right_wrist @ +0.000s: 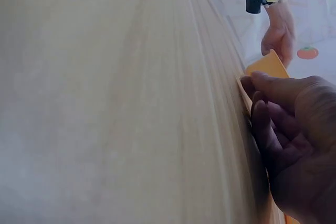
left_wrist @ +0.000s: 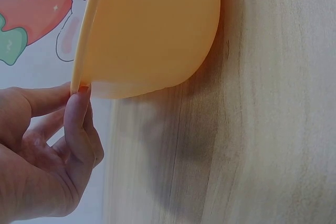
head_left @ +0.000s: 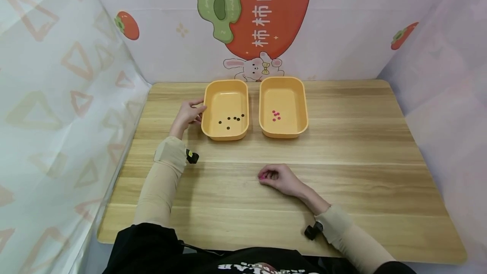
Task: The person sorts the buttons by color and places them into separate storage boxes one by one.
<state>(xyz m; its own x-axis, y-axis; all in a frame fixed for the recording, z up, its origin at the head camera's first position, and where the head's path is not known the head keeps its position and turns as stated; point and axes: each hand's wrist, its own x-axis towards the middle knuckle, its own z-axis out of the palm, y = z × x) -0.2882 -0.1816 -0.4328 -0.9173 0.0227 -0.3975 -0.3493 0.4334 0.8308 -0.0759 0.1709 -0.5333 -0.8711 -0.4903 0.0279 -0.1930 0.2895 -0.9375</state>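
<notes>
My left hand (head_left: 187,113) pinches the left rim of a yellow plastic tray (head_left: 225,92) between thumb and fingers, as the left wrist view shows closely. Several small dark round pieces (head_left: 228,128) lie scattered on the floor of that tray. Beside it stands a second yellow tray (head_left: 283,96), holding several small pink pieces (head_left: 279,118) in a loose cluster. Low over the front middle of the table is my right hand (head_left: 282,179), its fingers curled. A bit of pink (head_left: 262,177) shows at its fingertips; the right wrist view hides this piece.
Both trays stand at the back of a wooden table (head_left: 361,160), with a narrow gap between them. A printed white cloth (head_left: 163,45) hangs behind the table, and more cloth hangs at the left and right. Small black cameras (head_left: 313,231) sit at both wrists.
</notes>
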